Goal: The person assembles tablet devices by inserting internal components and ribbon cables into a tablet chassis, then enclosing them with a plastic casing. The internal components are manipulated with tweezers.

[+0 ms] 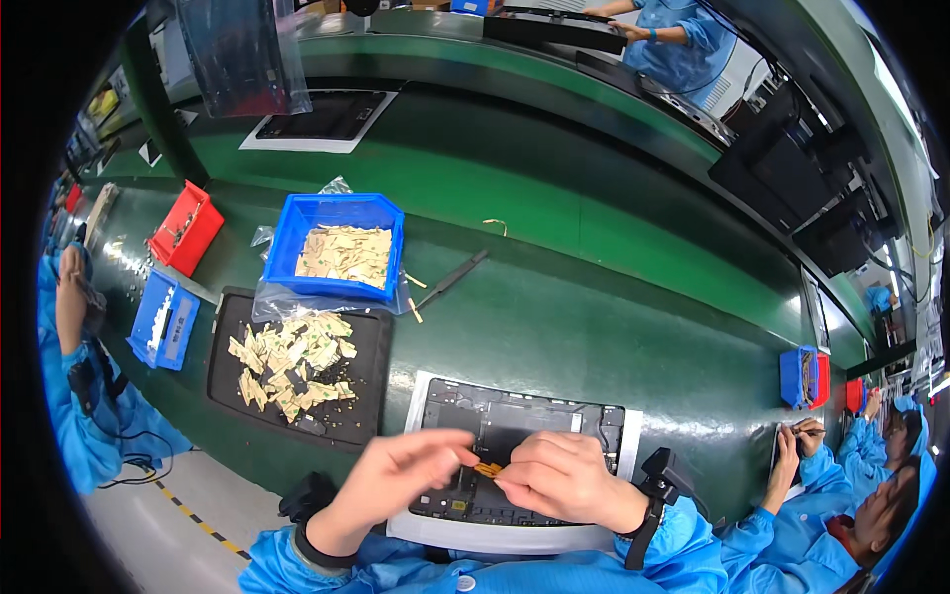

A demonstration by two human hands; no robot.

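Observation:
A dark, flat tablet-like device (529,411) with its inner parts exposed lies on a white sheet (629,444) right in front of me. Above it, my right hand (564,477) pinches a small orange flex cable (488,469) between thumb and fingers. My left hand (406,477) is beside the cable's other end, its fingers stretched out and slightly apart; whether a fingertip touches the cable is hard to see. Both hands partly cover the device.
To the left is a black tray (226,381) with cream-coloured adhesive pieces; behind it stands a blue bin (348,287) of similar strips. Dark tweezers (453,280) lie nearby. Red (176,249) and blue (174,342) bins stand farther left. Co-workers (807,535) sit on both sides.

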